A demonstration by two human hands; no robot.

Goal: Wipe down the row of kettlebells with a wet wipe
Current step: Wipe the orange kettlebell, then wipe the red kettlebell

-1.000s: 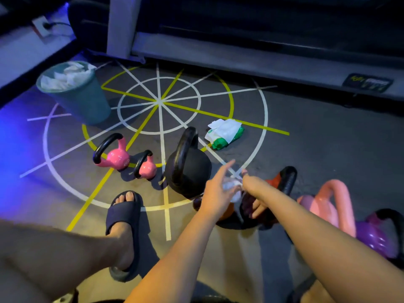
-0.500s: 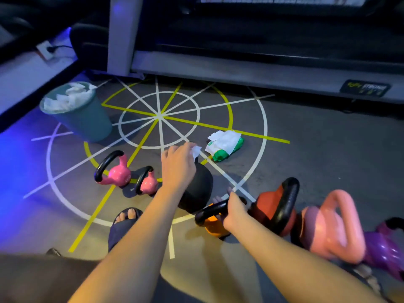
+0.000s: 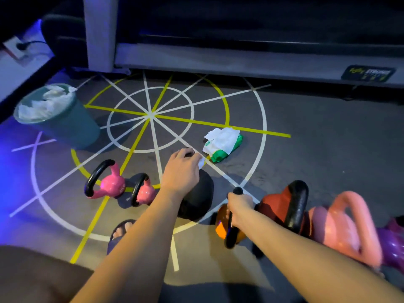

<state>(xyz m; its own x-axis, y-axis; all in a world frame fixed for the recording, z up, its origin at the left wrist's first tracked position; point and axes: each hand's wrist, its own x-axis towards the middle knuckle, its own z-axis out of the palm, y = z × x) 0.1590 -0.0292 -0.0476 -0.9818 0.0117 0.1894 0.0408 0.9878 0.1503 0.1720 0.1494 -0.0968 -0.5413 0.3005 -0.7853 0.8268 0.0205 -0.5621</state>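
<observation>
Wiping the top of the black kettlebell with the left hand, with fingers bent down over the handle and pinching the wet wipe against it. Showing only a small white corner of that wipe, poking out at the far side of the hand. Gripping the dark handle of the orange kettlebell with the right hand, with fingers wrapped tight all the way round. Seeming to tip that orange one over a bit, just beside the black one and close up against the red kettlebell.

Working along a row on the floor: two small pink kettlebells on the left, then black, orange and red, then a big pink kettlebell and a purple kettlebell at the right edge. Leaving the pack of wipes lying past the black one, and the bin of used wipes far off to the left.

Probably risking a few slips from here. Losing the wipe, maybe, with so little of it pinched and a round, smooth handle under it. Skipping the round belly of the black one by rubbing only the top. Letting the orange one drop or roll, perhaps, by loosening the right hand while looking the other way, and banging the red one next to it. Bumping the toes of the foot in a sandal too, with that foot sitting so near the black one.
</observation>
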